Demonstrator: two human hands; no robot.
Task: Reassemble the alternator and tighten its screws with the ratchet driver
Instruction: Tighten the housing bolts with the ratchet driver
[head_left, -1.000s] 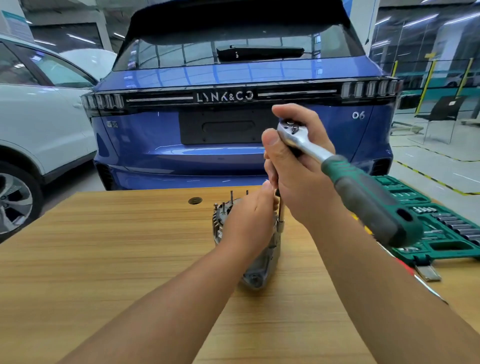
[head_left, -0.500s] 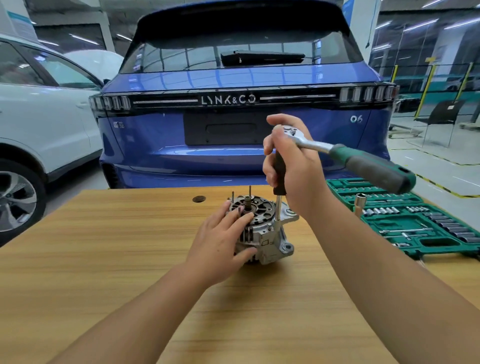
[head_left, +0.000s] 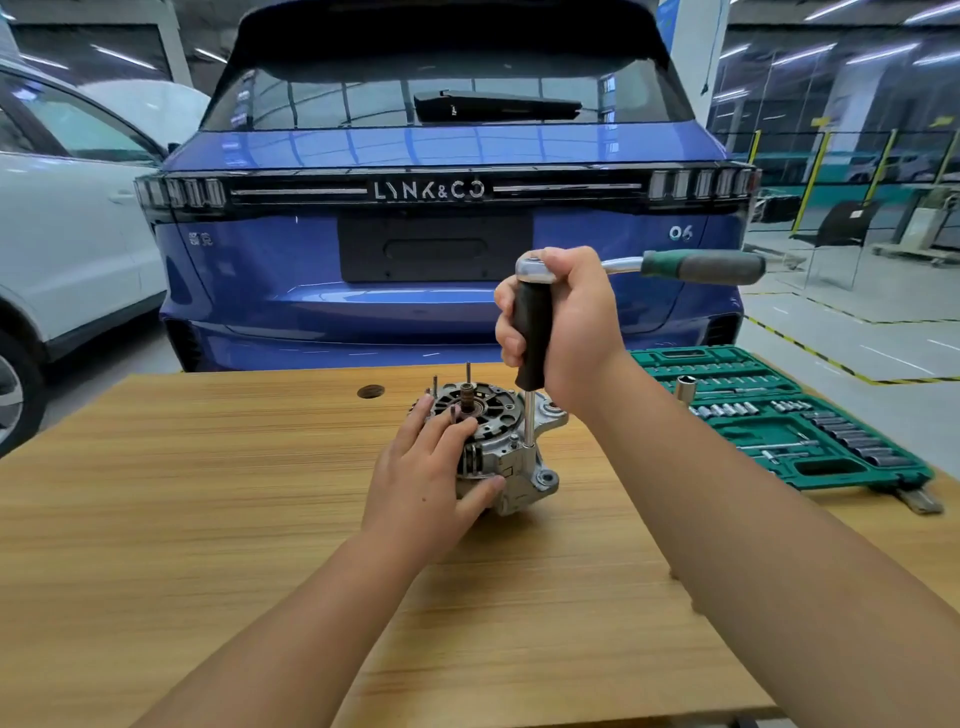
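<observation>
Since half a second ago the green-and-grey ratchet handle (head_left: 701, 266) has swung from angling toward me to pointing out level to my right, and my right hand (head_left: 569, 322) has settled higher on the tool. Right fingers are clenched around the black cylindrical grip of the ratchet driver (head_left: 532, 338), with the chrome ratchet head capping its top beside my thumb. Its thin steel shaft (head_left: 529, 418) runs straight down to a screw point on the near right side of the silver cast-metal alternator (head_left: 511, 457). That alternator sits upright near the middle of the light wooden worktop (head_left: 208, 519), black vented end and studs facing up. My left hand (head_left: 431, 478) steadies it: fingers laid fairly straight over the top rim, thumb pressed against the near housing wall. To my right, at the worktop's edge, lies an open green plastic socket-set case (head_left: 810, 431) with rows of chrome sockets. Beyond the worktop stands a blue hatchback car (head_left: 441, 260); a white car (head_left: 67, 249) is on the left.
</observation>
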